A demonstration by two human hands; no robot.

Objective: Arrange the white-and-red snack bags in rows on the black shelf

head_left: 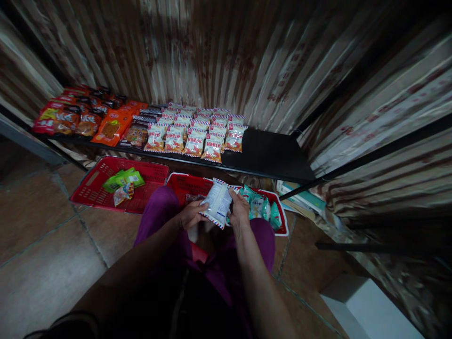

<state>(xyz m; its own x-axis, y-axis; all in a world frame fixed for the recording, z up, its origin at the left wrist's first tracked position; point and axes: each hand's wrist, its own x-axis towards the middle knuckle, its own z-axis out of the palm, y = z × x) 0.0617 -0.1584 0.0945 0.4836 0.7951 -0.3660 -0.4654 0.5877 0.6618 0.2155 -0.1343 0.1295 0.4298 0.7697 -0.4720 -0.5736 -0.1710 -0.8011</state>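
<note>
A white snack bag (218, 203) with a red-and-blue striped edge is held between my two hands, its printed back facing up. My left hand (191, 214) grips its left side, and my right hand (239, 207) has hold of its right side. Just beyond, rows of white-and-orange snack bags (194, 141) stand on the black shelf (271, 153). Below my hands is a red basket with a white rim (285, 226), where teal bags (257, 205) lie at the right.
A red basket (90, 188) at left holds green packets (123, 179) and a small colourful bag (123, 194). Orange packets (111, 128) and red-and-black bags (67, 120) fill the shelf's left. A slanting black post (328, 174) and a white box (374, 310) are at right.
</note>
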